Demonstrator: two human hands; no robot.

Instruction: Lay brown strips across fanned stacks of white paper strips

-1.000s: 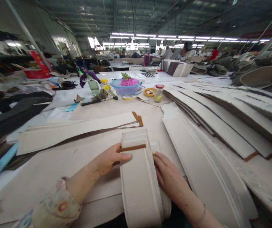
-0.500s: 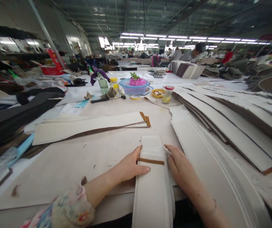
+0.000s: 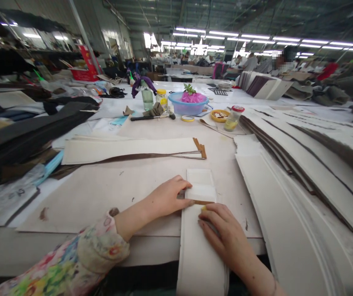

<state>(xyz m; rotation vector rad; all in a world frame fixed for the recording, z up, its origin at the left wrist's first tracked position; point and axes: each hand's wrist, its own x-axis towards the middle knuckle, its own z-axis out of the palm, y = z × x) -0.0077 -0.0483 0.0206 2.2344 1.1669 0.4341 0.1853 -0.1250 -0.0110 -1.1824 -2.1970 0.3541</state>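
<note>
Strips of stiff white material make up the work here, and the landmark is the narrow stack of white strips (image 3: 199,242) lying lengthwise before the person, its near end hanging over the desk (image 3: 102,193) edge. On the far end of that stack the top strip is folded back over itself, so a thin brown band shows at the crease. The left hand (image 3: 164,199) pins the folded flap from the stack's left side, its fingers (image 3: 184,202) pressed flat on it rather than closed round it; the right hand (image 3: 222,232) lies just nearer than the crease, fingers bent and bearing down on the top strip, gripping nothing. As a judgement, this fold is being pressed home on the top piece while the pieces beneath in the stack look unfolded. Beyond the stack lies a long white panel with a dark edge and brown tabs (image 3: 133,150) at its right end (possibly a finished piece, though that is not certain). Right of the stack, long curved white panels (image 3: 287,197) are fanned out in overlapping rows. Farther beyond stand a blue bowl (image 3: 188,106) with something pink in it, a brush (image 3: 152,117), a tape roll (image 3: 187,118), a yellow dish (image 3: 220,115) and a small red-capped jar (image 3: 233,118). Left of the stack, dark material (image 3: 25,131) is heaped. The room is a big workshop under rows of strip lights, with other people at distant tables.
</note>
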